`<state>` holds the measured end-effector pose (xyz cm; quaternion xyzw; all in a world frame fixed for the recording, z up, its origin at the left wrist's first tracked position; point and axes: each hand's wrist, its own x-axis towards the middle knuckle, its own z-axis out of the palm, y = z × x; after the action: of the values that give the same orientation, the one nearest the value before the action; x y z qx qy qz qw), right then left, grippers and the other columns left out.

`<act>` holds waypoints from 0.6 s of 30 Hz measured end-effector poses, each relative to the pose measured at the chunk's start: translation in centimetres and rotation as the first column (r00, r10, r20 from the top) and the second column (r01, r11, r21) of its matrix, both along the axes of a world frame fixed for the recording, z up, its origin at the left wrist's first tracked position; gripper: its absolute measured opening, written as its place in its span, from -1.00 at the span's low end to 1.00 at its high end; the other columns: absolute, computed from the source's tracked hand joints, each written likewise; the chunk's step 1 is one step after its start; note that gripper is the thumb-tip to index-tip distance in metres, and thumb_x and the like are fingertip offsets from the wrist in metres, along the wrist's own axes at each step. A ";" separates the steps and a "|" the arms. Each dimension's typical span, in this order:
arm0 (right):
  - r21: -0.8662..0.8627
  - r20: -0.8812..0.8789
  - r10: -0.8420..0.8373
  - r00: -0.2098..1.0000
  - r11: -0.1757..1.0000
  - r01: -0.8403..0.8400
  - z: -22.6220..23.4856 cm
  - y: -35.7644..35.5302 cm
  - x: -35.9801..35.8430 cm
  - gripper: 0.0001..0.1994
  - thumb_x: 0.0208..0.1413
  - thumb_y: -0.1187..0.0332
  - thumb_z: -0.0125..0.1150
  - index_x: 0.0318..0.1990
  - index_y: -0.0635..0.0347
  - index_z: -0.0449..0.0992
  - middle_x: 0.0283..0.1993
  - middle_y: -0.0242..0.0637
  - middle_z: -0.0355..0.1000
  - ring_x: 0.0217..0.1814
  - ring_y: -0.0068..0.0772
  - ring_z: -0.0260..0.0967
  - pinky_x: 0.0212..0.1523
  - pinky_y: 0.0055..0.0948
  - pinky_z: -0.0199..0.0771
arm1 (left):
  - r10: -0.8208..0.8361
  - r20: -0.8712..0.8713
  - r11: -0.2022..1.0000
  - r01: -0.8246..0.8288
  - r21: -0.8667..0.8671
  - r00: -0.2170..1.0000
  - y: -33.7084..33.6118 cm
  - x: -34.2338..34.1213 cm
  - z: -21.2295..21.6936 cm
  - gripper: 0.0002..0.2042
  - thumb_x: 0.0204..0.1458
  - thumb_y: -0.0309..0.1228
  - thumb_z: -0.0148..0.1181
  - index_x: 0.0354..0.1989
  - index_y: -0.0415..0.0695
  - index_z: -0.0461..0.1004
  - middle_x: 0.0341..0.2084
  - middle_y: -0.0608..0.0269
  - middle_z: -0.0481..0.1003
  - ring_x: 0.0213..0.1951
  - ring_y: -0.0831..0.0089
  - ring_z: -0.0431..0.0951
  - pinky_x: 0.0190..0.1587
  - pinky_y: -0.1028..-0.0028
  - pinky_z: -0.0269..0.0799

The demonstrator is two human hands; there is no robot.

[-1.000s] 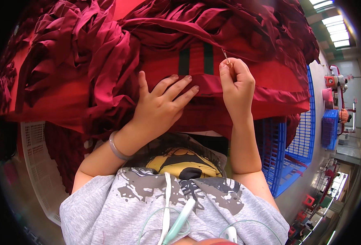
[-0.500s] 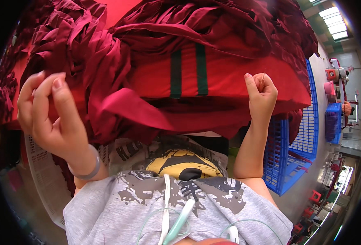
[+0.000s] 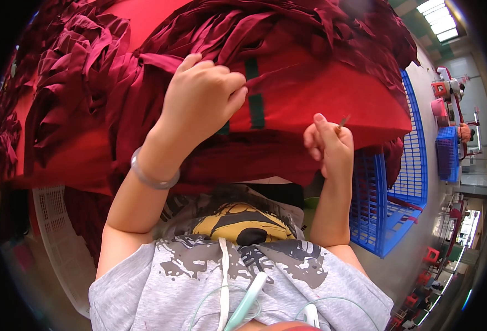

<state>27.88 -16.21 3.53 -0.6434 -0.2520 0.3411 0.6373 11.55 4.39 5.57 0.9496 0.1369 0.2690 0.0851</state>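
Note:
My left hand [image 3: 202,99] is over the middle of the red table, fingers curled in and back of the hand up. From beside its fingertips a narrow dark red fabric strip [image 3: 285,70] runs up to the right into the pile; the grip itself is hidden behind the knuckles. My right hand [image 3: 332,144] is raised near the table's front edge, with a small thin tool [image 3: 343,121] between thumb and fingers. Only the tool's pointed metal-looking tip shows, so its kind is unclear. Heaped dark red strips [image 3: 83,83] lie to the left of my left hand.
More dark red strips [image 3: 309,27] cover the far part of the red tabletop [image 3: 359,105]. Dark green tape bands [image 3: 256,110] mark its front. A blue plastic basket [image 3: 378,204] stands at the right, a white one [image 3: 53,220] at lower left.
My left hand has swung right from the table's left side to its middle, and its fingers have curled. My right hand has dropped slightly toward me. The loose strip in front has gone from view.

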 end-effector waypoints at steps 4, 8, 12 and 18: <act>0.010 -0.400 0.191 0.896 0.979 -0.204 -0.5 2.6 -1.1 -0.53 0.38 0.08 -0.11 0.09 0.38 0.45 -0.17 0.10 0.55 -0.74 -0.54 0.22 -0.76 -0.67 0.09 | -0.283 0.104 0.876 0.301 -0.377 0.954 -1.2 -3.4 1.8 -0.93 -0.11 -0.47 0.33 -0.44 -0.13 0.58 -0.53 0.27 0.49 -0.37 0.27 0.48 -0.17 0.31 0.37; 0.322 -0.612 0.313 0.726 0.937 -0.133 0.3 6.7 -1.7 -0.53 0.35 0.05 -0.09 0.14 0.28 0.40 -0.09 -0.02 0.53 -0.54 -0.46 0.38 -0.72 -0.61 0.17 | -0.351 0.133 0.880 0.375 -0.290 0.927 -2.1 -6.4 2.0 -0.90 -0.14 -0.54 0.34 -0.44 -0.20 0.54 -0.53 0.25 0.47 -0.43 0.25 0.46 -0.31 0.36 0.36; 0.749 -0.529 0.626 0.572 0.662 -0.032 2.0 8.0 4.9 -0.69 0.27 0.13 0.08 -0.02 0.16 0.47 -0.18 -0.30 0.57 -0.26 -0.45 0.40 -0.61 -0.58 0.33 | -0.146 0.112 0.903 0.179 -0.392 0.983 -1.5 -9.7 1.4 -0.86 -0.10 -0.48 0.34 -0.50 -0.20 0.46 -0.63 0.22 0.43 -0.54 0.23 0.44 -0.39 0.35 0.33; 0.661 -0.629 0.298 0.718 0.692 0.291 3.2 -1.2 23.5 -0.82 0.22 0.29 0.11 -0.11 0.11 0.54 -0.03 -0.29 0.58 0.04 -0.33 0.49 0.11 -0.03 0.39 | 0.224 0.199 0.798 -0.062 -0.599 0.954 -0.1 -12.0 1.0 -0.77 0.06 -0.47 0.31 -0.56 -0.25 0.41 -0.72 0.44 0.27 -0.59 0.74 0.23 -0.54 0.63 0.09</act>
<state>51.35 -17.44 6.69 -0.1617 -0.1076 0.4301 0.8816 -0.44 4.30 6.54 0.8197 0.2727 0.3414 0.3703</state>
